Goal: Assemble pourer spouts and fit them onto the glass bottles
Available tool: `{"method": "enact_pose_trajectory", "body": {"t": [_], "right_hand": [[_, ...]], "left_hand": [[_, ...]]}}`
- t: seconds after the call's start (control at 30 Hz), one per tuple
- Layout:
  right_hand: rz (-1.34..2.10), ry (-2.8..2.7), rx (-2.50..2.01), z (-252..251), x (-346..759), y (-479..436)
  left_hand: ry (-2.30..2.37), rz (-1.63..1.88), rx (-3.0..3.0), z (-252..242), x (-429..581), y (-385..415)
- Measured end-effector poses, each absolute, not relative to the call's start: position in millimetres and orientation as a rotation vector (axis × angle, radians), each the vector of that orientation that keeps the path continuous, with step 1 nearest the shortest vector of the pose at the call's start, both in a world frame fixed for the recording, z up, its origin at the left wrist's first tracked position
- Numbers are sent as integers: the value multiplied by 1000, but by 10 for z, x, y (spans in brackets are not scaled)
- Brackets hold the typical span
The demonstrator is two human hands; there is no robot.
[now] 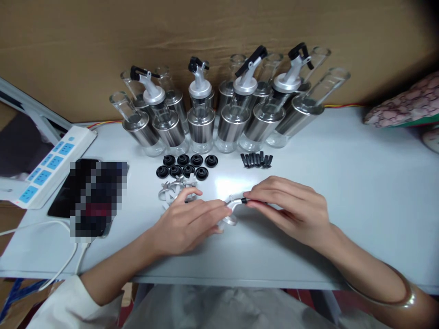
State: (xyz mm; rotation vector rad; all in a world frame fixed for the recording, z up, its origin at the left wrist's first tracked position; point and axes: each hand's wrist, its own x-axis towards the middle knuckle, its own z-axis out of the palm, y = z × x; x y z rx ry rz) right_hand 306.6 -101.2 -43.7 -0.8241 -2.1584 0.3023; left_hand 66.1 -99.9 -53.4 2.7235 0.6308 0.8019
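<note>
My left hand [192, 224] is closed around a silver pourer spout [230, 220], held low over the table with its tip toward the right. At that tip my right hand [291, 208] pinches a small black piece [244, 200] between thumb and fingers; it touches the spout's end. More silver spout parts [168, 192] lie in a pile just beyond my left hand, partly covered by it. Several round black stoppers [183, 160] are set out in rows behind the pile. Small black tubes [255, 160] lie side by side farther right.
Glass bottles with steel sleeves [201, 125] stand along the back, some topped with silver pourers [247, 84] and black levers. At the left are a white power strip [51, 167], a dark phone [68, 192] and a white cable [77, 256]. A brown board [219, 27] rises behind.
</note>
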Motion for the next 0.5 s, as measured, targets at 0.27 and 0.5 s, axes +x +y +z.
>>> {"method": "enact_pose_trajectory", "body": {"t": [0.27,0.5], "right_hand": [[325,-2150,-820,-443,3047,-1005],[299,-2160,-819,-437,3049,-1022]], "left_hand": [[623,798,2738,-503,676,-993],[621,788,2724,-515,681,-992]]}}
